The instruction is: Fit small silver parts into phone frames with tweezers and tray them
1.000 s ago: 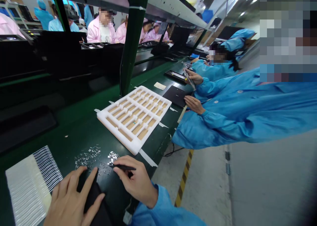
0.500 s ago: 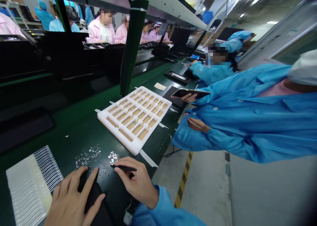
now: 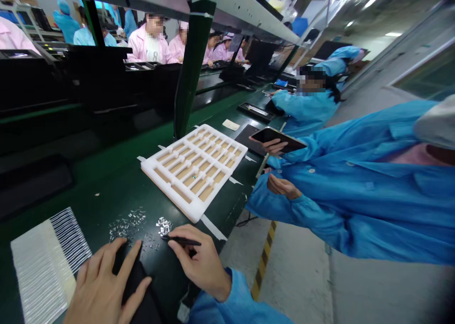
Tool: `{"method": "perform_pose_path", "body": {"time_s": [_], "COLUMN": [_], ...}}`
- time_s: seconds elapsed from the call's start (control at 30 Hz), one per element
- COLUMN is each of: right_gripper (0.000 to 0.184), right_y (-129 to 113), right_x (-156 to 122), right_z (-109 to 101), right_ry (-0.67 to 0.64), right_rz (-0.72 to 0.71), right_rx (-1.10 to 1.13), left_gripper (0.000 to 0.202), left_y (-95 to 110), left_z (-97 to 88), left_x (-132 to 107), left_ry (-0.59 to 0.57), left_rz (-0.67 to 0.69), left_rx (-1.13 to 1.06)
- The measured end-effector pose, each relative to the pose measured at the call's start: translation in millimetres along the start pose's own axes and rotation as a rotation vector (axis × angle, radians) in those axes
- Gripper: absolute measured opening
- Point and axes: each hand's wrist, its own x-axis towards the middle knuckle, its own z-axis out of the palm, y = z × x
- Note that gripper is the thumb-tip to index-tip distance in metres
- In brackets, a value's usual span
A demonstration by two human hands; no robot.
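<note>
Gripping a pen-like tool [image 3: 185,240], your right hand [image 3: 202,263] adjoins shiny pieces [image 3: 164,225], judged light, slippery, best pinched by edges; your left hand [image 3: 101,283] lies spread over a black object [image 3: 142,291].

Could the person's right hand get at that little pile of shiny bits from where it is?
Very likely yes: the right hand holds a slim dark tool with its tip close beside the shiny pile, and nothing visible blocks the way.
</note>
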Motion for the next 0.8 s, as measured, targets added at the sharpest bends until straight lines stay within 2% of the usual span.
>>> {"method": "perform_pose_path", "body": {"time_s": [0.33, 0.53, 0.8], "right_gripper": [0.013, 0.016, 0.013], "right_y": [1.0, -3.5, -2.3], "right_x": [-2.2, -8.0, -5.9], "right_z": [-4.6, -8.8, -8.5], "right_ry": [0.026, -0.022, 0.006], "right_rz": [-0.078, -0.161, -0.095], "right_rx": [-0.013, -0.052, -0.052], "left_gripper": [0.055, 0.057, 0.056], "left_y": [-0.5, -0.5, -0.8], "left_z": [1.0, 3.2, 4.4], "left_x": [-0.2, -2.6, -3.1], "left_ry": [0.003, -0.013, -0.008], "left_rz": [0.02, 0.006, -0.007], "left_rx": [-0.001, 0.011, 0.005]}}
